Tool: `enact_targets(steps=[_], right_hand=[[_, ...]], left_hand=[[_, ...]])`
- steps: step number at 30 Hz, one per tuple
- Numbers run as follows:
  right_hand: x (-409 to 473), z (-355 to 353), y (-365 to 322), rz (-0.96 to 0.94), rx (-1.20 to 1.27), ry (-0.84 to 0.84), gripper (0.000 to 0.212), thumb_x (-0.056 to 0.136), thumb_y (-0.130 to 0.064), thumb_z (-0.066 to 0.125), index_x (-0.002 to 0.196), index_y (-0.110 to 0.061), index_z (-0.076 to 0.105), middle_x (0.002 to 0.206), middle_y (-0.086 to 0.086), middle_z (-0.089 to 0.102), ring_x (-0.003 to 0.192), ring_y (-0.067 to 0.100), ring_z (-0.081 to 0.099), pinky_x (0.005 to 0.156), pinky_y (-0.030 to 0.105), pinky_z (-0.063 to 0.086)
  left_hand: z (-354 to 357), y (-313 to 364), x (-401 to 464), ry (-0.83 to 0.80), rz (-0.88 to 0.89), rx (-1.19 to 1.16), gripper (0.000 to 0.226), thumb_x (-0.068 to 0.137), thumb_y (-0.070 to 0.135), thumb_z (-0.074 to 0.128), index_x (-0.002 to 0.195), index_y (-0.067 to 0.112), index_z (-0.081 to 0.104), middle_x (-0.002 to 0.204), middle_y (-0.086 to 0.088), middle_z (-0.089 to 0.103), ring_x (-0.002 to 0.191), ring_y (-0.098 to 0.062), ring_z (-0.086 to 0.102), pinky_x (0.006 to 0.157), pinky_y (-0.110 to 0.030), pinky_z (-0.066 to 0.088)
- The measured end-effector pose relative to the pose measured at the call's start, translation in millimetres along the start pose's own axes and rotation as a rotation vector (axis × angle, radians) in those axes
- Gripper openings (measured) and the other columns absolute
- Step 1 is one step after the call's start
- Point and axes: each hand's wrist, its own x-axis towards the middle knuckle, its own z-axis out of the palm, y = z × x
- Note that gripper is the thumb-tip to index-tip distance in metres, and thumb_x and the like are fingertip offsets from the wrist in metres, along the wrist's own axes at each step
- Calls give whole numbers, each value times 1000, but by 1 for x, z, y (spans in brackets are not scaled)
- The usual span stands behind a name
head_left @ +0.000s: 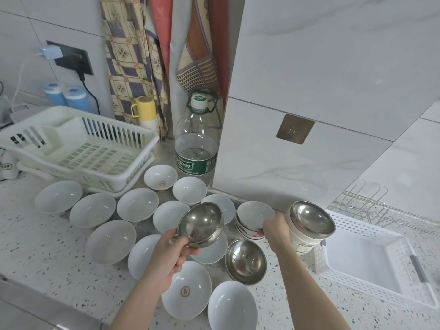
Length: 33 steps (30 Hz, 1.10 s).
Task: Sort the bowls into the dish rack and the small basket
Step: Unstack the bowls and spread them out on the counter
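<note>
- The left hand (175, 252) grips a steel bowl (201, 225) by its near rim, lifted and tilted above the white bowls in the middle of the frame.
- The right hand (273, 231) is closed on the edge of a short stack of white bowls (253, 219) with red marks on their sides, right of centre.
- Just to the right of that hand stands a taller stack (302, 239) with a second steel bowl (313, 220) tilted on top, touching the left wall of the small basket (371, 289).
- The small basket, white and perforated with a grey handle, sits at the lower right of the frame on the speckled table (47, 270).
- A third steel bowl (245, 262) rests on the table between the two forearms.
- Many single white bowls lie spread over the table from the left to the lower centre; the one nearest the bottom centre (187, 290) has a red emblem inside.
- The white dish rack (78, 148) sits at the upper left, with bowls just in front of it.
- A large water bottle (196, 141) stands at the wall corner behind the bowls, and a yellow-lidded flask (145, 111) stands behind the rack.
- A wire rack (364, 206) lies at the right edge beyond the basket.
</note>
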Motion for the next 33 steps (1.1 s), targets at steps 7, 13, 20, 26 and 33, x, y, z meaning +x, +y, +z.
enact_targets(steps=[7, 13, 20, 26, 33], right_hand=[[-15, -7, -14, 9, 84, 34, 54, 83, 3, 34, 135, -12, 38, 101, 9, 56, 58, 20, 64, 49, 29, 42], [-62, -14, -7, -28, 446, 83, 54, 83, 3, 40, 127, -27, 40, 89, 16, 59, 41, 9, 52, 32, 19, 28], [-139, -29, 53, 114, 790, 149, 55, 89, 6, 40, 133, -27, 48, 69, 10, 49, 39, 7, 42, 31, 16, 24], [-189, -42, 101, 197, 932, 311, 54, 93, 6, 41, 132, -31, 47, 68, 8, 45, 39, 6, 44, 31, 15, 24], [-204, -66, 133, 195, 1011, 419, 54, 93, 5, 41, 132, -32, 47, 53, 5, 48, 34, 5, 43, 32, 13, 21]], left_hand=[[-21, 8, -6, -34, -30, -13, 21, 95, 16, 60, 115, 13, 58, 80, -28, 73, 32, -7, 36, 29, -15, 20], [-25, 11, -4, -61, -43, 10, 20, 94, 15, 62, 113, 16, 56, 77, -27, 73, 36, -9, 47, 29, -15, 20], [-7, -6, -8, -145, -57, 170, 20, 91, 11, 57, 109, 19, 57, 72, -19, 74, 33, -9, 30, 33, -17, 21], [28, -25, -21, -265, -72, 396, 26, 88, 13, 55, 108, 29, 49, 68, -10, 75, 30, -7, 40, 33, -18, 24], [80, -48, -42, -426, -71, 558, 30, 88, 23, 59, 115, 26, 46, 64, -3, 74, 35, -4, 47, 35, -19, 28]])
